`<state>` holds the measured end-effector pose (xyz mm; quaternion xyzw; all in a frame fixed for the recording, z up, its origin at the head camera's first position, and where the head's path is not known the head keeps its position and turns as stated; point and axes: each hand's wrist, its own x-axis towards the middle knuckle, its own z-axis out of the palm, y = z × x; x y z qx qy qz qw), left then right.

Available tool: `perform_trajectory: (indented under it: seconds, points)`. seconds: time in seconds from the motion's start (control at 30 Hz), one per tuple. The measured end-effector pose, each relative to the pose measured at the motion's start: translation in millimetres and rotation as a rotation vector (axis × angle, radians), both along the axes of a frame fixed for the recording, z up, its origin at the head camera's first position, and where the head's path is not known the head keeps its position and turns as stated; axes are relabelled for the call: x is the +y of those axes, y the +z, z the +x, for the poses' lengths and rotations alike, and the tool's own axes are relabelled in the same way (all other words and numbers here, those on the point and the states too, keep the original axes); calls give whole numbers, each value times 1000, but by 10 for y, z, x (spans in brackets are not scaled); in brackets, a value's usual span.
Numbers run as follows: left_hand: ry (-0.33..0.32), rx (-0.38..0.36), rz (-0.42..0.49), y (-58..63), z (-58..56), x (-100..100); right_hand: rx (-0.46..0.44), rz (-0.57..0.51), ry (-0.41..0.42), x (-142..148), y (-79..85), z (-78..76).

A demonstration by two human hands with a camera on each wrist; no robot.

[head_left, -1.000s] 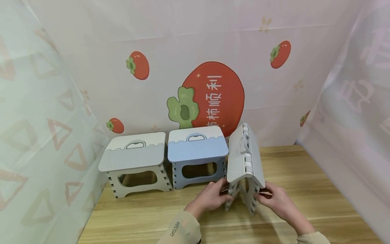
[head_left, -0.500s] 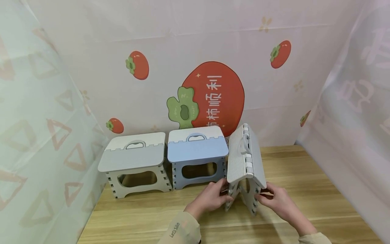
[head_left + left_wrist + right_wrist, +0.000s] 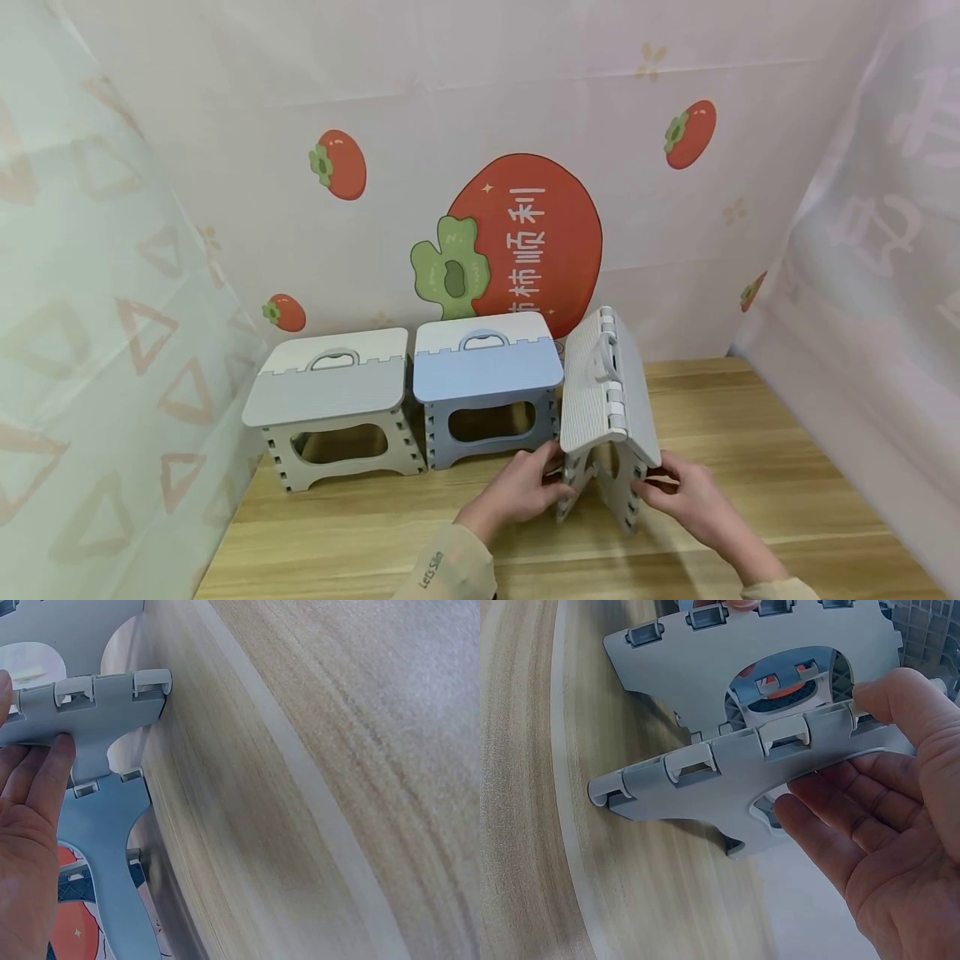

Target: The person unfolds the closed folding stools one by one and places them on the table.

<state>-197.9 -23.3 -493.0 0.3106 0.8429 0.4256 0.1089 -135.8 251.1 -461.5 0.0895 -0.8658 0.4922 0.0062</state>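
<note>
At the right of the row stands a grey folding stool [image 3: 588, 404], partly folded, its hinged top peaked like a tent and its leg panels spread apart at the bottom. My left hand [image 3: 517, 487] holds the left leg panel, thumb in front and fingers behind. On the other side my right hand [image 3: 686, 498] pinches the right leg panel. The right wrist view shows the thumb on the notched edge of that panel [image 3: 780, 761], with fingers curled under it. In the left wrist view, fingers [image 3: 51, 776] lie against the left panel; the thumb is mostly cut off.
A blue folding stool [image 3: 487, 371] stands unfolded close to the left of the held one. Farther left is an unfolded grey-and-white folding stool [image 3: 330, 392]. All are on a wood-grain table [image 3: 360, 542], with a printed cloth [image 3: 390, 167] behind and at the sides.
The right leg panel and my right hand have shifted slightly to the right, so the stool spreads a little wider. My left hand has stayed nearly in place.
</note>
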Motion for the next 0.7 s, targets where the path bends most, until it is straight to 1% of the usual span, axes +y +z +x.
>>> perform_trajectory:
  seconds: [0.37, 0.53, 0.7]
  points:
    - [1, 3, 3, -17, 2, 2, 35, 26, -26, 17, -11, 12]
    - [3, 17, 7, -26, 7, 2, 51, 34, -18, 35, -11, 21]
    - [2, 6, 19, -32, 2, 3, 58, 32, -19, 45, -9, 26]
